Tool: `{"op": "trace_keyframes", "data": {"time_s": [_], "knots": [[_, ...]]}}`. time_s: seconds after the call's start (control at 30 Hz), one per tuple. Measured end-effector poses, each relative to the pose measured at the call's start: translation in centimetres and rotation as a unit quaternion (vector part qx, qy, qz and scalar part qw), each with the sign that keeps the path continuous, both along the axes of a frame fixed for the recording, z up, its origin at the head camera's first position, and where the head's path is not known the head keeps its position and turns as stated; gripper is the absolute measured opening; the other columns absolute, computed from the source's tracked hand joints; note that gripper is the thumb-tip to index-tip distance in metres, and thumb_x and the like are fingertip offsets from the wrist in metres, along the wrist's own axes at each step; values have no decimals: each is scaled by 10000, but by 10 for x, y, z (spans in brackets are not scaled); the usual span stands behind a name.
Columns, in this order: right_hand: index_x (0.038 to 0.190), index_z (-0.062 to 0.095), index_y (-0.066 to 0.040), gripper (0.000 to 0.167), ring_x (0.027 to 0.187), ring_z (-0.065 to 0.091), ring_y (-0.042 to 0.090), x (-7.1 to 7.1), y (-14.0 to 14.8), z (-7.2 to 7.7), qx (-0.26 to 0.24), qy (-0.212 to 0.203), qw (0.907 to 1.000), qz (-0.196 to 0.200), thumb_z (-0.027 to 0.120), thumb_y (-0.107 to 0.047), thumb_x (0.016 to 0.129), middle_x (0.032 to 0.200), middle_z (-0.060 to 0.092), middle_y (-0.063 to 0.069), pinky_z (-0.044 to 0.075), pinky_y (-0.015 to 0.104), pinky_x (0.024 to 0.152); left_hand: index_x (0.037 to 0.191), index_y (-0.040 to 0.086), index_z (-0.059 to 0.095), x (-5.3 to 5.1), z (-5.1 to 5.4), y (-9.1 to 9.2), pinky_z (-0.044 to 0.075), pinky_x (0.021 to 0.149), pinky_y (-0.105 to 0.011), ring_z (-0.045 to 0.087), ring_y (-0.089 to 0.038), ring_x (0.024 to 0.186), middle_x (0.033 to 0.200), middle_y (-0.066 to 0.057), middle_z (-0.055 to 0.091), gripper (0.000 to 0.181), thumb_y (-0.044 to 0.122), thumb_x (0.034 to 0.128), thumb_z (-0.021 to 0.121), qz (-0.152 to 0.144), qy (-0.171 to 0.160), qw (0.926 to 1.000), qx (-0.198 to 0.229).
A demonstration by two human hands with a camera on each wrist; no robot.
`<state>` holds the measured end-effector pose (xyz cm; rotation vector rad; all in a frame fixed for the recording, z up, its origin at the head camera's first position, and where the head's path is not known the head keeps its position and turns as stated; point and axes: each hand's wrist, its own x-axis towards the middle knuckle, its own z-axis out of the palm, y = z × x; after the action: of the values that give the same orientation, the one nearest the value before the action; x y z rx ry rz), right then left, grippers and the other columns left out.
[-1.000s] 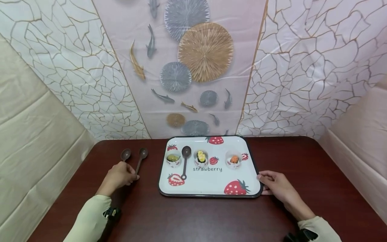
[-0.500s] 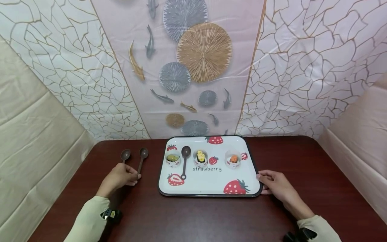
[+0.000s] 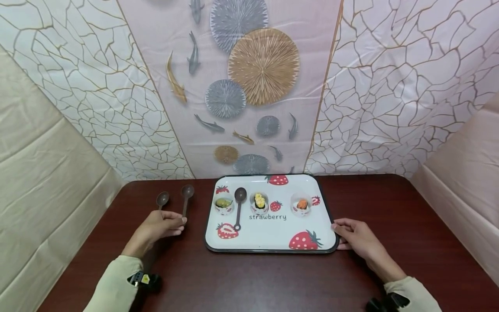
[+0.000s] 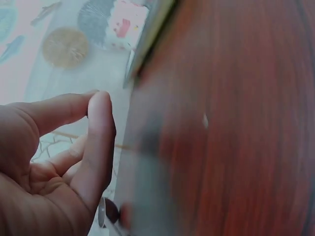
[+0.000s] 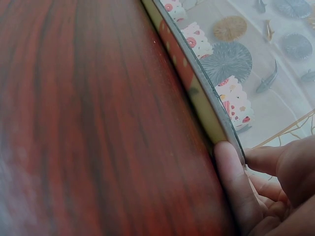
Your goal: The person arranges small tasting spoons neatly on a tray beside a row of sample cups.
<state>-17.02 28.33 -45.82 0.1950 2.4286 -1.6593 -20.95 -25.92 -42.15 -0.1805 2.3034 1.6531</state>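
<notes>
Near the top of its handle, a dark brown spoon [image 3: 185, 207] is pinched between thumb and forefinger of my left hand [image 3: 156, 229]. In the left wrist view those fingertips [image 4: 101, 103] meet, and the held spoon is mostly hidden. A second brown spoon [image 3: 162, 198] lies just beyond that hand, its handle partly covered. My right hand [image 3: 360, 240] grips the right edge of the white strawberry tray [image 3: 265, 238], thumb on top and fingers at the side. On the tray lies a third brown spoon [image 3: 239, 210] between a paper cup [image 3: 223, 210] of green food and a cup [image 3: 259, 210] of yellow food.
Toward the tray's right side stands a paper cup [image 3: 301, 211] with orange food. The dark red wooden table [image 3: 249, 281] ends at a patterned cloth backdrop [image 3: 269, 138]. Cream padded panels [image 3: 50, 173] close off both sides.
My left hand has shifted slightly right with the spoon it pinches. That spoon's bowl has moved up and right a little. My right hand and the tray stay in place.
</notes>
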Motion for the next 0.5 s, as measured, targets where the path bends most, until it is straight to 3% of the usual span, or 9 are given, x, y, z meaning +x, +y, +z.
{"op": "trace_keyframes", "data": {"time_s": [0.5], "knots": [[1439,473,186,495,713,669,133,1,-1,2,2,13,10000,28,564,-170,1109,1017,688,101,658,317,664,1363,-164,541,5,10,22,641,891,-303,743,-96,946,1310,-262,687,446,60,1011,698,-143,167,9967,783]]}}
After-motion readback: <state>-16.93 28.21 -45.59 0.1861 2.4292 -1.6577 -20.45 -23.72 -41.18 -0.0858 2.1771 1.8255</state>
